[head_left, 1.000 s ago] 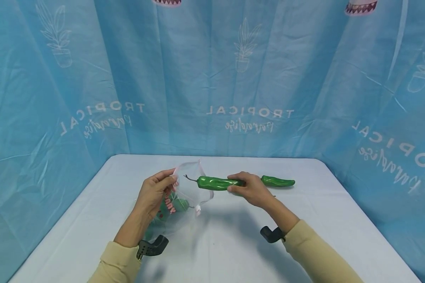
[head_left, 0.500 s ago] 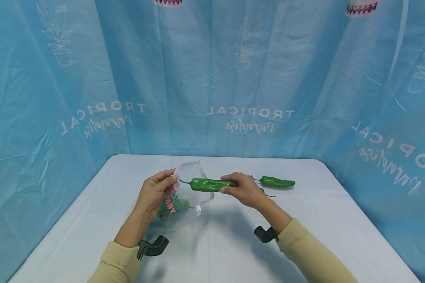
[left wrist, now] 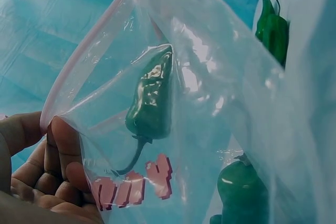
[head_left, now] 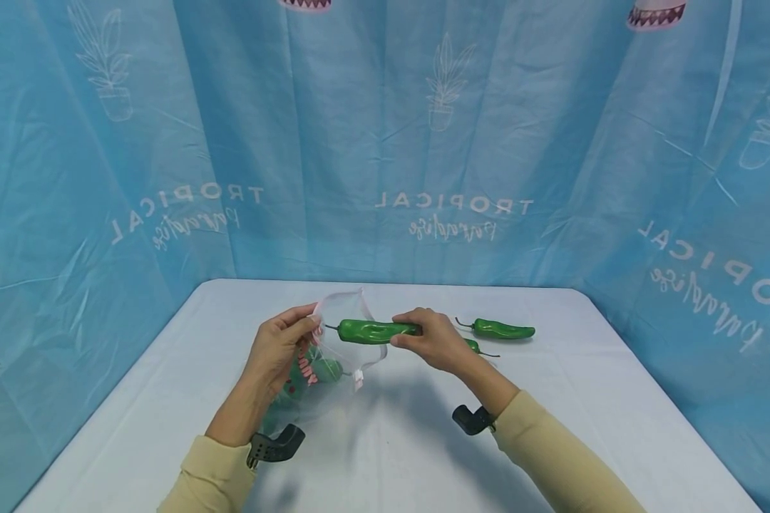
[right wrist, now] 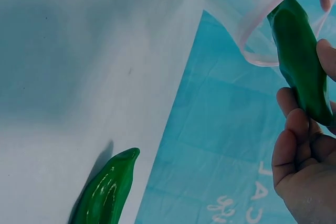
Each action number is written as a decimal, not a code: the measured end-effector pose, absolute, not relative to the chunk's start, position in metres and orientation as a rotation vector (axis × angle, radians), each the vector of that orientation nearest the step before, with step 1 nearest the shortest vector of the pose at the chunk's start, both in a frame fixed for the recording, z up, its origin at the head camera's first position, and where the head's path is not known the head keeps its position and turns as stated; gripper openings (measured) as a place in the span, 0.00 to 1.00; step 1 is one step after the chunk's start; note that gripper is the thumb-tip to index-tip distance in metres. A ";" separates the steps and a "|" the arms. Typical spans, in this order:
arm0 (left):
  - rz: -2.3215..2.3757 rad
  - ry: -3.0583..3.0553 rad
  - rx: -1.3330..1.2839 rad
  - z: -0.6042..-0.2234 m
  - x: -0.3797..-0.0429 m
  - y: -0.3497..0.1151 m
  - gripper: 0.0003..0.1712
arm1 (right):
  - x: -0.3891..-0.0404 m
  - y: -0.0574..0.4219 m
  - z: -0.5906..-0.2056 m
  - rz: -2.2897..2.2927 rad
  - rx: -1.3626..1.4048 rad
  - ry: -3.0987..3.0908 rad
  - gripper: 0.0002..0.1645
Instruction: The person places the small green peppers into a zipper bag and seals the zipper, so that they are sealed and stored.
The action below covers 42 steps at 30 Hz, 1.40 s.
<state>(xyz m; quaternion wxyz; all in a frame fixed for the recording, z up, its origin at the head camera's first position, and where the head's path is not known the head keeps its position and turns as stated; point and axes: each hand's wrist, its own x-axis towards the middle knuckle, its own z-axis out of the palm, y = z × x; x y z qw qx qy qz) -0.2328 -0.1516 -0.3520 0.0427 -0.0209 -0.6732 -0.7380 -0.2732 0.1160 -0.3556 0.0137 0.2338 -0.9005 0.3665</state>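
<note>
A clear zip bag with a pink-edged mouth hangs from my left hand, whose thumb and fingers pinch its rim. Inside the bag lie green vegetables, one of them a rounded green pepper; the rest are blurred by the plastic. My right hand grips a long green chili pepper by its tip end. The stem end points left into the bag's open mouth, as the right wrist view shows too. Through the plastic in the left wrist view, this chili pepper appears with its curved stem.
On the white table, to the right of my right hand, lies another green chili pepper. A further green pepper is partly hidden behind that hand. Blue printed curtains surround the table at the back and sides.
My right hand has moved left, carrying the chili pepper's stem end into the bag's mouth. The peppers on the table behind it show more now. My left hand and the bag stay nearly still.
</note>
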 end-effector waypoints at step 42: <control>-2.264 -2.041 -0.101 -0.346 -0.231 -0.153 0.25 | -0.274 0.074 -0.351 0.891 0.907 -2.785 0.25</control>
